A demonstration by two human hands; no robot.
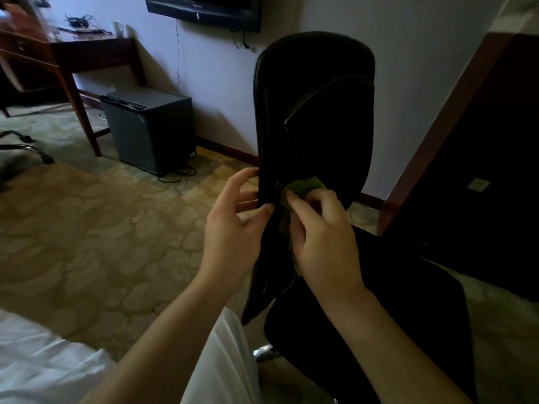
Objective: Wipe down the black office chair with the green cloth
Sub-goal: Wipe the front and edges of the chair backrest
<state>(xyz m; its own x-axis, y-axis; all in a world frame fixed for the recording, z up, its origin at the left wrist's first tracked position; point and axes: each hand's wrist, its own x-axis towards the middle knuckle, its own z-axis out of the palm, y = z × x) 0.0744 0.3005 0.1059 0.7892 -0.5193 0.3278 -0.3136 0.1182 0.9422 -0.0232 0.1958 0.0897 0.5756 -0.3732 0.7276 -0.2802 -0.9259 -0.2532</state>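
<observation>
The black office chair [315, 106] stands in front of me, its tall backrest upright and its seat low at the right. My left hand [233, 225] grips the backrest's left edge, thumb in front and fingers behind. My right hand [323, 237] presses the green cloth [306, 186] against the lower part of the backrest. The cloth shows above my fingers and trails down under my palm.
A small dark fridge [148, 129] stands by the wall on the patterned carpet. A wooden desk [73, 53] is at the back left, a wall television [204, 8] above. A dark wooden cabinet [481, 158] is at the right, white bedding [43, 365] at bottom left.
</observation>
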